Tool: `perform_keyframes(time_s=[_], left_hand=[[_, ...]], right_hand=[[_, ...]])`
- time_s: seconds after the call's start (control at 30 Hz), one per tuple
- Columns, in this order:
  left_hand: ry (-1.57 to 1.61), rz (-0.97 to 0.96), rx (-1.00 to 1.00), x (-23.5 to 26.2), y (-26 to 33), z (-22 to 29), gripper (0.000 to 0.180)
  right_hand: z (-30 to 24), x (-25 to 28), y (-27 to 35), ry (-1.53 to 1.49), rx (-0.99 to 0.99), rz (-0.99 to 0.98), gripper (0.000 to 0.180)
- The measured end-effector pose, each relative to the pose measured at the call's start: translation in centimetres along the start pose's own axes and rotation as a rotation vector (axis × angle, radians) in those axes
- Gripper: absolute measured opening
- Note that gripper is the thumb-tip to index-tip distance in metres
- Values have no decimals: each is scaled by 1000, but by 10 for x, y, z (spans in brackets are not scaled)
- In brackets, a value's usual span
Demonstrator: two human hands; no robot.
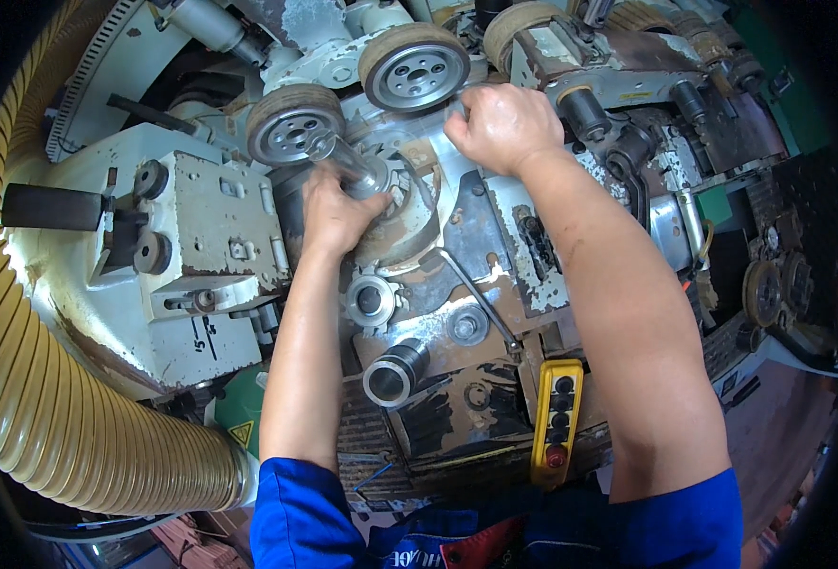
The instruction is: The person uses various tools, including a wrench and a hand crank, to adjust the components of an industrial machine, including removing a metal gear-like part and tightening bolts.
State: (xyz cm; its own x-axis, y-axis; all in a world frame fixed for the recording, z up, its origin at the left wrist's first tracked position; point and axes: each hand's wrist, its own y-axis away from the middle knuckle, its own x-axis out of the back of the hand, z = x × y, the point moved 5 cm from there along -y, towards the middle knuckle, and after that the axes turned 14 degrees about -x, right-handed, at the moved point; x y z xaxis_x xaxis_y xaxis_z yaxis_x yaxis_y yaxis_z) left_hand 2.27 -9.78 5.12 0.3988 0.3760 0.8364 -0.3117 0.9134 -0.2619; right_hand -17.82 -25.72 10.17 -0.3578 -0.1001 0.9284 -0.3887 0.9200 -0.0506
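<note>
Fingers wrapped around a shiny metal cylinder (351,163), my left hand (336,211) is over a round metal seat with a curved band (426,213). The cylinder is tilted and slightly blurred. My right hand (509,125) is closed in a fist just right of a rubber-rimmed feed wheel (416,68); whatever its fingers hold is hidden. Nearer to me on the machine bed lie a toothed metal ring (370,301), a hollow metal sleeve (395,374) and a round metal disc (468,325). A long-handled wrench (476,294) rests beside the disc.
A second rubber-rimmed wheel (296,125) sits behind my left hand. A ribbed yellow hose (78,408) curves along the left side. Near my body hangs a yellow push-button control box (557,422). Heavy machine blocks (215,223) stand left, and a worn guide (533,256) lies right.
</note>
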Motion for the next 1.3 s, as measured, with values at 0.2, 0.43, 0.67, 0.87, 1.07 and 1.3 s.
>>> perform_keyframes(time_s=[0.2, 0.43, 0.67, 0.87, 1.07, 1.3], left_hand=[[92, -41, 30, -10, 0, -16, 58], [106, -3, -4, 9, 10, -19, 65], [127, -181, 81, 52, 96, 25, 63], [-130, -261, 56, 50, 134, 50, 105], [-269, -330, 122, 36, 138, 47, 93], [-222, -302, 97, 30, 138, 44, 80]], right_hand=[[1, 0, -1, -1, -5, -9, 37], [-4, 5, 2, 13, -9, 15, 36], [4, -9, 1, 15, -3, 37, 37], [1, -2, 1, 9, -1, 58, 37], [-6, -1, 0, 61, -1, -40, 41], [-2, -1, 1, 37, 14, -6, 41]])
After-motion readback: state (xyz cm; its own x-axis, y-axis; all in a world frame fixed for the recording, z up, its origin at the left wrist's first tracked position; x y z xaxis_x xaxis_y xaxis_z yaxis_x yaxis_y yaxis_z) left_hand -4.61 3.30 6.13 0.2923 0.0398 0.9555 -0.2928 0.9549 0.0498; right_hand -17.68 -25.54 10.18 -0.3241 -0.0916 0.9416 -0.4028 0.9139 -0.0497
